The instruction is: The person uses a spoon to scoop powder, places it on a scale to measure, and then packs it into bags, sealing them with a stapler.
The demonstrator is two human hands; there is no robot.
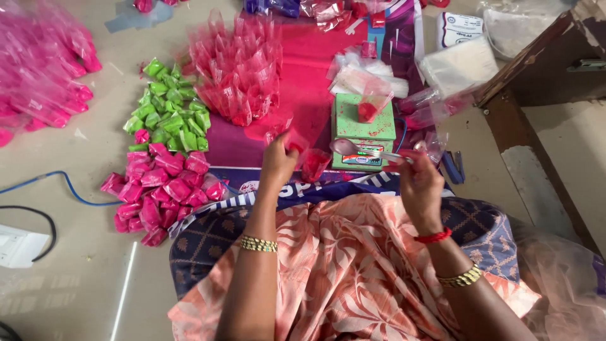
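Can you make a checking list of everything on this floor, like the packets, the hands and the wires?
Surface: bare grey floor with a pink cloth mat.
Job's things: small green scale carrying a clear pouch of red powder; metal spoon.
Clutter: folded pink packets, green packets, filled clear pouches.
Hands: left hand pinches a small clear red-powder pouch; right hand holds the spoon.
Cables: blue cable, black cable.
Surroundings: wooden furniture.
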